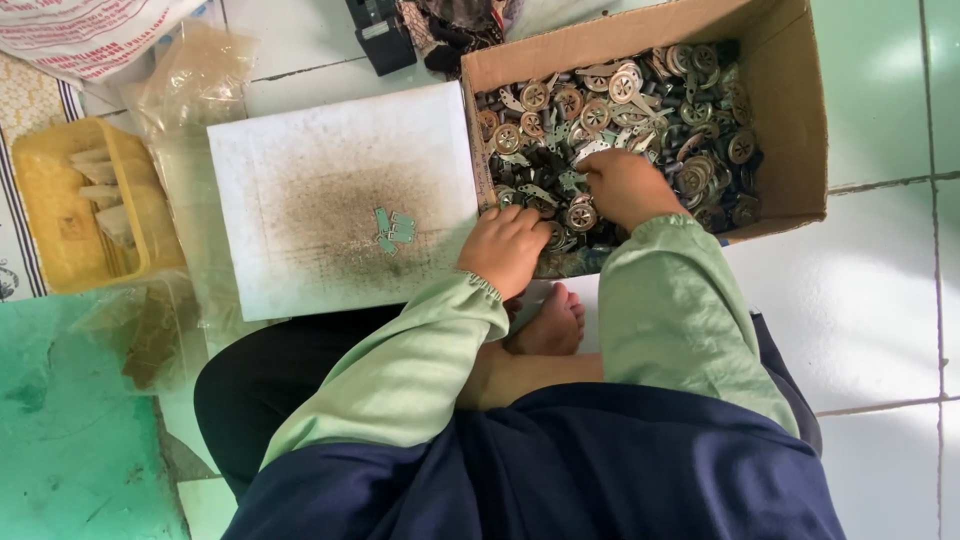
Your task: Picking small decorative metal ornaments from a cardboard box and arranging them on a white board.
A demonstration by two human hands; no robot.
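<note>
Two hands work at a cardboard box set on a pale tiled floor, the person seated cross-legged in light green sleeves. Brown and plain, the box has its flaps open; it is filled with a loose heap of small metal parts — round spoked discs, flat tabs, dark bits, dull grey and brassy in tone.

Beside the box, touching its left wall, lies a white square board, its middle smudged with dark grit. On that smudge sits a small cluster of green flat pieces.

Further left stands a yellow plastic basket holding pale flat strips, with crumpled clear plastic bags lying beside it.

The right hand is inside the box, fingers curled down into the heap; what they pinch cannot be made out. The left hand rests at the near left corner of the box, fingers bent over the parts there — whether it grips anything cannot be told.
</note>
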